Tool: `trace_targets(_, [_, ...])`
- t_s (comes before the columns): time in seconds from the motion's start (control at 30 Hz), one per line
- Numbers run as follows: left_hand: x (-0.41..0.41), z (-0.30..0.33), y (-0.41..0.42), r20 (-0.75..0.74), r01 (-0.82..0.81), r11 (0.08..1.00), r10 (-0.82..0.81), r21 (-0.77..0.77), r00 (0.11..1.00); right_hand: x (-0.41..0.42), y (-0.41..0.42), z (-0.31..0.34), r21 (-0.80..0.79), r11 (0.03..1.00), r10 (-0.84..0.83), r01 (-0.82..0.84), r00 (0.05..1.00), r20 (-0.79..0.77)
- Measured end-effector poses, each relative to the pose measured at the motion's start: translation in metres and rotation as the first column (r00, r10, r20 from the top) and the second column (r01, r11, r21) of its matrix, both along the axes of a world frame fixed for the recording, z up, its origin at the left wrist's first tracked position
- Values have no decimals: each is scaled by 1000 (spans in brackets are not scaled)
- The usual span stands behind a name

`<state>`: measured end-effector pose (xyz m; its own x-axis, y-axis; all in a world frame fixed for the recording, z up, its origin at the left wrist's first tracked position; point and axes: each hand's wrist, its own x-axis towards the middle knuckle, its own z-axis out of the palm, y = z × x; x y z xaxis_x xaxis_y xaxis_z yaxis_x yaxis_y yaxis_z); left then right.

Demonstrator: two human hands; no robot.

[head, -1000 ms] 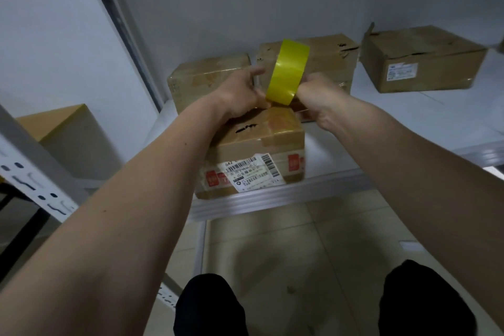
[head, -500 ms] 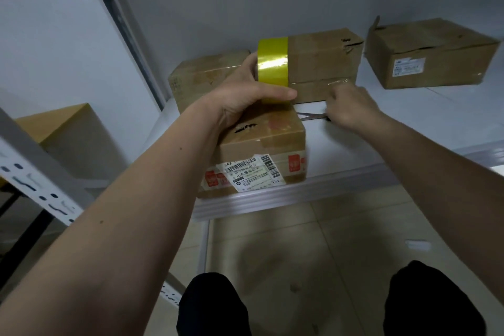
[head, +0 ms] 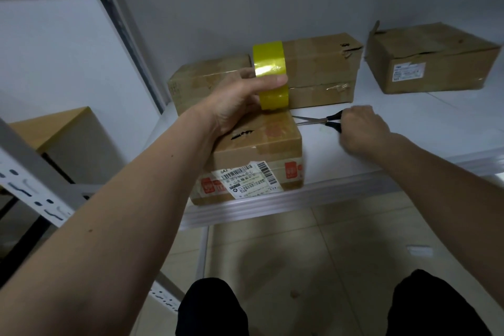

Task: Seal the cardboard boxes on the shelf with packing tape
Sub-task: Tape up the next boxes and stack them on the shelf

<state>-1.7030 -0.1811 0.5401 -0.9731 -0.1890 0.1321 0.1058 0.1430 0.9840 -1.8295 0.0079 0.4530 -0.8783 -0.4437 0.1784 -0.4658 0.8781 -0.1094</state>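
Right hand (head: 362, 128) has let go of the tape roll (head: 270, 76) and dropped to the shelf (head: 409, 128); a second ago both hands were on the roll. It now lies over the black handles of the scissors (head: 320, 120), fingers curled at them, but can't tell if the grip is closed on them yet. Left hand (head: 240, 101) holds the yellow roll alone, thumb across its face, grip clamped round it, upright above the far edge of the near box (head: 256, 155).

Reads as: tape likely pulled out, cut comes next, so this box's seam is close to done.

Room: scissor blades point left, tips just beside the near box's right side. Two more boxes sit behind, far box (head: 319, 68) touching the roll's line of sight, another box (head: 433, 57) far right, well apart. Open white shelf lies right of the scissors. Shelf front edge is near the right wrist; upright post at left.
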Motion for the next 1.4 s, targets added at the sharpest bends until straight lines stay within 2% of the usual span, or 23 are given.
trace_targets(0.07, [1, 1, 0, -9, -6, 1000, 6, 18, 1000, -6, 1, 3, -23, 1000, 10, -8, 996, 86])
trace_targets(0.33, [-1, 0, 4, -14, -54, 999, 54, 8, 998, -10, 4, 23, 73, 997, -36, 24, 984, 173])
trace_targets(0.5, [-1, 0, 8, -48, -196, 976, 192, -99, 980, -2, 6, 37, 51, 998, -47, 37, 977, 208])
trace_targets(0.57, [0, 0, 10, -68, -211, 970, 204, -117, 977, -2, 12, 39, -67, 996, -35, 54, 968, 249])
trace_targets(0.6, [0, 1, 11, -75, -215, 969, 207, -121, 976, -4, 16, 40, -184, 982, 5, 53, 953, 304])
trace_targets(0.7, [1, 3, 10, -49, -214, 967, 209, -140, 977, -3, 27, 43, -558, 828, 251, 57, 852, 459])
trace_targets(0.77, [2, 4, 12, -35, -185, 973, 182, -136, 983, 2, 37, 41, -626, 780, 359, 31, 796, 487])
trace_targets(0.97, [1, 2, 10, -54, -158, 981, 153, -109, 987, 4, 50, 37, -575, 809, 494, -125, 676, 547])
trace_targets(1.07, [-1, -1, 9, -71, -179, 982, 175, -61, 982, 5, 47, 43, -606, 778, 526, -166, 700, 483])
trace_targets(1.27, [4, 0, 12, -109, -181, 983, 177, -30, 978, 0, 43, 62, -467, 849, 464, -249, 775, 429])
trace_targets(1.4, [3, -1, 10, -116, -133, 991, 131, -14, 985, -1, 33, 72, -411, 864, 460, -289, 784, 416])
